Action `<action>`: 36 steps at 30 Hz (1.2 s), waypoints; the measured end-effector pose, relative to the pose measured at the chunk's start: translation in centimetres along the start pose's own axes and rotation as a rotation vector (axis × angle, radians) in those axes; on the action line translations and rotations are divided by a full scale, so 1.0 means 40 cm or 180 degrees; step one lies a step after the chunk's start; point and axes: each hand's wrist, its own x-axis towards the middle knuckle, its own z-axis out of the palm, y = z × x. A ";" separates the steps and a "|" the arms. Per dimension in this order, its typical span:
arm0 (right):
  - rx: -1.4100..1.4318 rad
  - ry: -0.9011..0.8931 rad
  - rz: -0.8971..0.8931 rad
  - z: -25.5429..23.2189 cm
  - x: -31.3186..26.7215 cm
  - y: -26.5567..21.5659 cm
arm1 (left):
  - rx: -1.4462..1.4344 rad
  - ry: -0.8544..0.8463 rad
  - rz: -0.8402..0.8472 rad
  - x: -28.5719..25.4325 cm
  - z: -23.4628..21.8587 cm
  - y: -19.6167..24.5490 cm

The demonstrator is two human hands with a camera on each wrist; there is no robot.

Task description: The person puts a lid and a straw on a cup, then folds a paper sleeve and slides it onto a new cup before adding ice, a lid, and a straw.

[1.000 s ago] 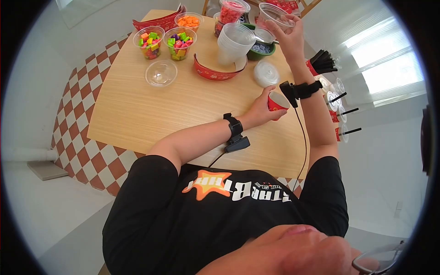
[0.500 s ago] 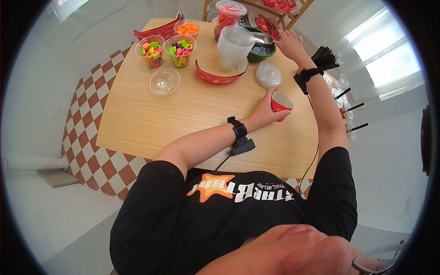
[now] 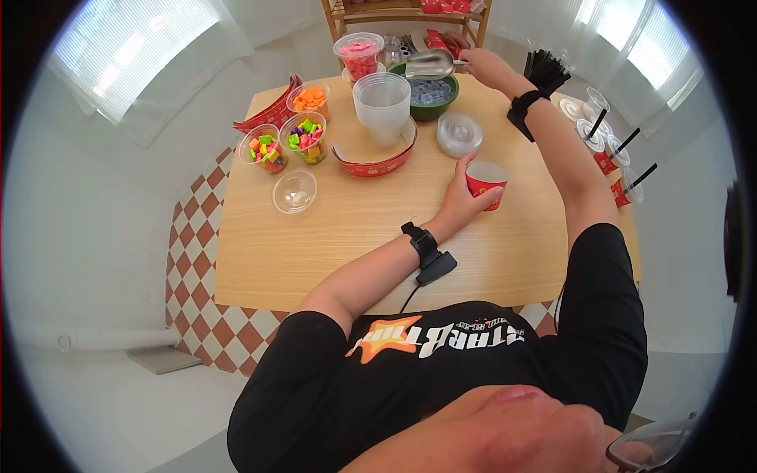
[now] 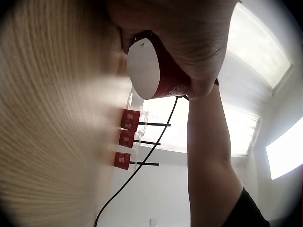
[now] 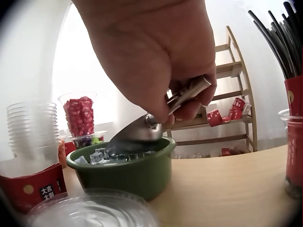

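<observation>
In the head view the left hand (image 3: 467, 201) grips a red paper cup (image 3: 485, 188) on the table; its mouth faces up and it looks empty. The left wrist view shows the fingers (image 4: 189, 42) round the cup (image 4: 168, 71). The right hand (image 3: 490, 66) holds a metal scoop (image 3: 430, 65) by its handle, over a green bowl (image 3: 426, 109) of clear cubes. In the right wrist view the right hand (image 5: 156, 56) has its fingers curled round the handle, and the scoop's head (image 5: 137, 135) dips among the cubes (image 5: 99, 156) inside the bowl (image 5: 128, 177).
Stacked clear cups (image 3: 382, 106) stand behind a red sleeve strip (image 3: 377, 167). Stacked lids (image 3: 459, 135) lie between bowl and paper cup. Cups of colourful pieces (image 3: 268, 152) and a clear lid (image 3: 295, 191) are at left. Black straws (image 3: 546, 71) and lidded drinks (image 3: 622, 191) stand at right.
The right hand has let go of a clear cup and taken hold of the scoop at the bowl. The left hand still grips the paper cup. The head view has shifted.
</observation>
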 end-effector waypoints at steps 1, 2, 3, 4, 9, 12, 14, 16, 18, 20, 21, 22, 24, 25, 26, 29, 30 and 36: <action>0.0019 -0.0003 0.0011 -0.039 0.001 -0.005 | -0.0039 0.0014 -0.0012 -0.003 0.001 0.001; 0.0047 0.0010 0.0107 -0.080 0.002 -0.010 | -0.0032 0.0011 -0.0035 -0.001 0.002 -0.006; 0.0074 0.0022 0.0205 -0.113 0.002 -0.012 | -0.0065 0.0042 0.0014 0.004 0.002 -0.016; 0.0095 0.0015 0.0221 -0.140 0.003 -0.011 | -0.0097 0.0072 0.0064 0.007 0.002 -0.024; -0.0031 -0.0509 -0.0554 -0.168 -0.006 -0.028 | -0.0142 0.0068 0.0003 0.006 0.005 -0.020; -0.0545 -0.0319 -0.0818 -0.131 -0.013 -0.049 | -0.0167 0.0066 0.0039 0.008 0.004 -0.023; -0.0855 0.0074 -0.0896 -0.075 -0.010 -0.046 | -0.0151 0.0074 0.0050 0.006 0.003 -0.020; -0.1170 0.0463 -0.0965 -0.045 -0.006 -0.043 | -0.0162 0.0091 -0.0005 0.006 0.004 -0.019; -0.1279 0.0685 -0.0818 -0.037 -0.002 -0.049 | -0.0162 0.0088 0.0011 0.007 0.004 -0.021; -0.1287 0.0683 -0.0762 -0.058 0.002 -0.051 | -0.0169 0.0099 0.0028 0.008 0.003 -0.023; -0.1294 0.0674 -0.0701 -0.070 0.004 -0.050 | -0.0140 0.0102 0.0052 0.009 0.004 -0.025; -0.1291 0.0665 -0.0714 -0.084 0.006 -0.051 | -0.0116 0.0105 0.0072 0.008 0.004 -0.027; -0.0665 0.0185 -0.0443 -0.107 0.004 -0.054 | -0.0104 0.0109 0.0052 0.010 0.003 -0.031; -0.0668 0.0172 -0.0448 -0.104 -0.001 -0.055 | -0.0081 0.0103 0.0039 0.010 0.003 -0.031; -0.0684 0.0069 -0.0422 -0.100 -0.007 -0.057 | -0.0092 0.0107 0.0040 0.010 0.004 -0.031; -0.0667 0.0146 -0.0211 -0.072 -0.016 -0.052 | -0.0098 0.0099 0.0063 0.010 0.002 -0.028; -0.0623 0.0312 -0.0023 -0.057 -0.017 -0.051 | -0.0088 0.0102 0.0060 0.009 0.002 -0.027; 0.0845 0.0246 0.0439 0.079 -0.024 -0.029 | -0.0138 0.0261 0.0209 0.003 0.002 0.002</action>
